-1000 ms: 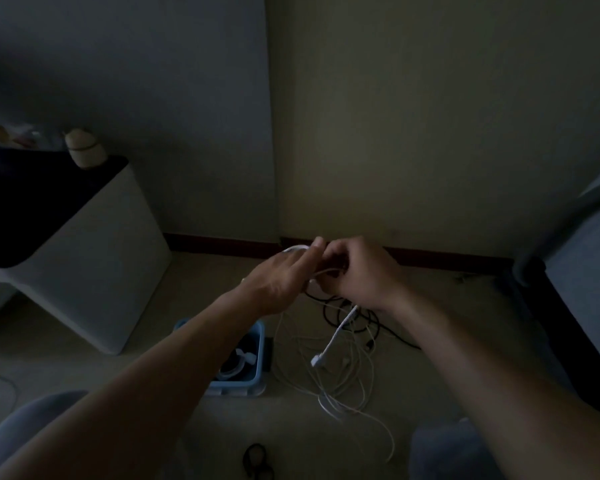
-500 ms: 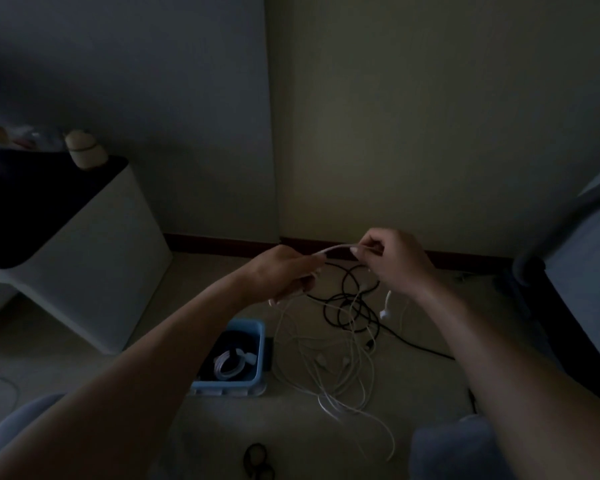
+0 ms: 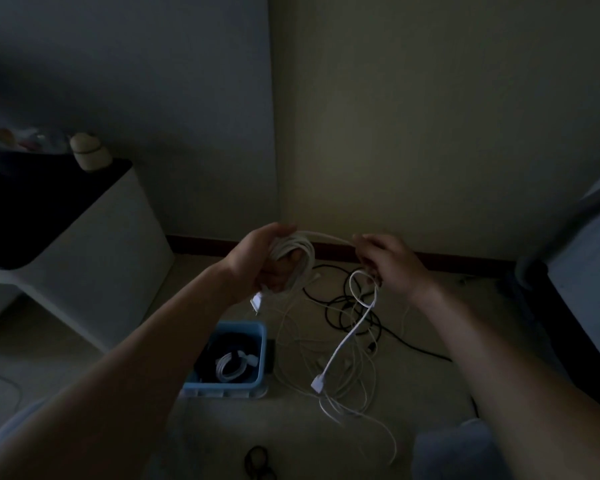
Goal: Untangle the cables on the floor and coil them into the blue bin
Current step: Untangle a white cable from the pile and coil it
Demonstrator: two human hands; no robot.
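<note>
Dim light; I log only what reads clearly.

- White side table (image 3: 94,258) at left, against the wall.
- Floor tangle: thin white cables (image 3: 347,403) just right of the bin, black cable (image 3: 343,306) behind them.
- Blue bin (image 3: 222,388) on the floor, one coiled white cable (image 3: 231,367) inside.
- Left hand (image 3: 257,261): fingers curled round a white coil (image 3: 300,252), held above the floor.
- Right hand (image 3: 392,261): fingertips pinching the coil's free run, which loops down.
- White plug (image 3: 316,382) at its end; I cannot tell whether it touches the floor.
</note>
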